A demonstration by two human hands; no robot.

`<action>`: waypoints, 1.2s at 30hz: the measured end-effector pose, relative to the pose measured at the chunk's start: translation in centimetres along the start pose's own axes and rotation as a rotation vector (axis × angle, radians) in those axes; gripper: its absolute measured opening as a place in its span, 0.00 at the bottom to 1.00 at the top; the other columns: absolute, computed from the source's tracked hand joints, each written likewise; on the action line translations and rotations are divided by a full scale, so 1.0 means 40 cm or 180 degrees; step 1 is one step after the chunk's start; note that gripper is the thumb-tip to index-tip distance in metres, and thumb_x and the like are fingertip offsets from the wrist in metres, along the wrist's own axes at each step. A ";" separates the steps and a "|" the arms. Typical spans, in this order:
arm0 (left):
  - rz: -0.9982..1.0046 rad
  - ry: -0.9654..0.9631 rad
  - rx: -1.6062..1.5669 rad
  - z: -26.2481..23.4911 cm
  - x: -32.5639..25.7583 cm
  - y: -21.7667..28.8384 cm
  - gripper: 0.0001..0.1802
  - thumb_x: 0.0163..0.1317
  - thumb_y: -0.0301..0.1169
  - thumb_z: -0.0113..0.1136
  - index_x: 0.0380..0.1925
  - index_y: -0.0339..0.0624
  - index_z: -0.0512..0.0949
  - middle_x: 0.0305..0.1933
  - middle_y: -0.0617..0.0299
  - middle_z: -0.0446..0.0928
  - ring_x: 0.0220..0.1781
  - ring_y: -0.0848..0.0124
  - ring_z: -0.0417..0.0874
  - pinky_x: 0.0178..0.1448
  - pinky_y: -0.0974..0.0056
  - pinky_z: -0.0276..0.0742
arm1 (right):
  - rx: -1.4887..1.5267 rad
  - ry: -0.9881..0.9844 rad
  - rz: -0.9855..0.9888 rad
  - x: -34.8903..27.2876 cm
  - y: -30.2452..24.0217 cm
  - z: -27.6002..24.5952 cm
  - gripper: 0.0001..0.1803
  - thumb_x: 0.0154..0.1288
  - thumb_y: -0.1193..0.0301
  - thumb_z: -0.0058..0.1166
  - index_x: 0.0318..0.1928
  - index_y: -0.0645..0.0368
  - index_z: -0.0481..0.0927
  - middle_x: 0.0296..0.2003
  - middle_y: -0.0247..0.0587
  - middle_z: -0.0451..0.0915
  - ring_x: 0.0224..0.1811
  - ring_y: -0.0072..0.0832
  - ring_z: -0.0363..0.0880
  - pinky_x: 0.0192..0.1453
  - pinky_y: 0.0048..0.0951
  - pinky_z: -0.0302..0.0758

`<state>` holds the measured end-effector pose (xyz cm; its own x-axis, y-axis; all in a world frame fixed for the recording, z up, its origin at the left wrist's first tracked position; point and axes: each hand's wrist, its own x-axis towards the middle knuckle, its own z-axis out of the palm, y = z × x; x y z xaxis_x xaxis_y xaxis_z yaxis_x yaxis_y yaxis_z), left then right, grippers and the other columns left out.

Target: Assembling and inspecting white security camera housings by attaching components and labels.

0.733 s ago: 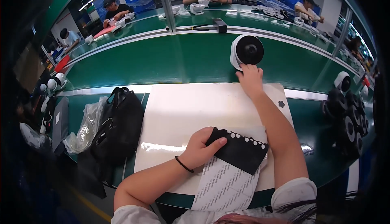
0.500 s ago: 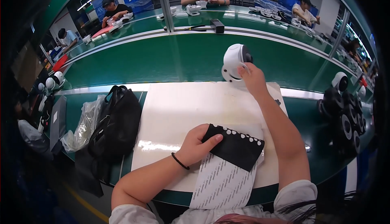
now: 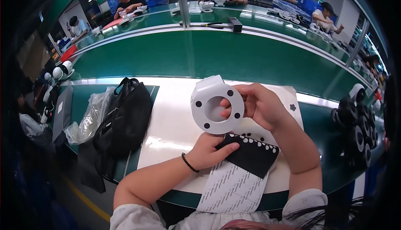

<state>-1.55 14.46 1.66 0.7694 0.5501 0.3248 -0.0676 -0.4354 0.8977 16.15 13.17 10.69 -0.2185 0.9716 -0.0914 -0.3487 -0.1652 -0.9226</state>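
Right hand [image 3: 262, 107] grasps white plastic ring-based device [image 3: 214, 111] over cream rectangular mat [image 3: 165, 140], underside facing wearer, likely for viewing black round dots [image 3: 198, 104]. Left hand [image 3: 211, 151] clasps black white-dotted sheet [image 3: 252, 158] nearer, probably to steady it.

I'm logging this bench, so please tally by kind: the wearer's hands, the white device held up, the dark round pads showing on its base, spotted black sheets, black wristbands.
Hands: 2 (left hand, right hand)
White device: 1
Dark round pads: 4
Spotted black sheet: 1
Black wristband: 1
Total: 9
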 end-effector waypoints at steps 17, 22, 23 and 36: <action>0.0427 0.0199 0.0300 0.005 0.010 -0.004 0.09 0.55 0.32 0.57 0.28 0.37 0.78 0.33 0.58 0.76 0.36 0.63 0.77 0.41 0.63 0.71 | -0.0253 -0.0136 -0.0057 0.009 0.002 -0.019 0.30 0.64 0.59 0.25 0.49 0.74 0.69 0.36 0.52 0.78 0.36 0.41 0.80 0.44 0.37 0.76; 0.0366 0.0206 0.0246 0.008 0.009 -0.006 0.10 0.55 0.34 0.57 0.29 0.37 0.78 0.34 0.56 0.76 0.37 0.60 0.77 0.42 0.63 0.71 | -0.0185 -0.0272 -0.0051 0.008 0.003 -0.020 0.27 0.63 0.60 0.29 0.49 0.72 0.70 0.37 0.49 0.79 0.37 0.36 0.80 0.45 0.33 0.74; 0.0431 0.0230 0.0240 0.009 0.009 -0.011 0.11 0.55 0.34 0.57 0.29 0.36 0.78 0.34 0.55 0.76 0.37 0.60 0.77 0.42 0.62 0.71 | -0.0285 -0.0177 -0.0074 0.008 0.002 -0.015 0.28 0.62 0.60 0.29 0.49 0.73 0.70 0.36 0.50 0.78 0.36 0.38 0.80 0.44 0.35 0.75; 0.0412 0.0169 0.0208 0.008 0.010 -0.009 0.12 0.56 0.35 0.57 0.30 0.36 0.78 0.36 0.53 0.77 0.38 0.58 0.77 0.43 0.61 0.71 | -0.0385 -0.0357 -0.0139 0.009 0.000 -0.023 0.24 0.61 0.64 0.33 0.49 0.71 0.71 0.36 0.47 0.79 0.37 0.34 0.80 0.43 0.30 0.75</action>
<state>-1.03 14.61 1.38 0.7221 0.5226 0.4533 -0.1211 -0.5496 0.8266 16.93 13.69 10.31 -0.3082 0.9512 -0.0142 -0.2494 -0.0951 -0.9637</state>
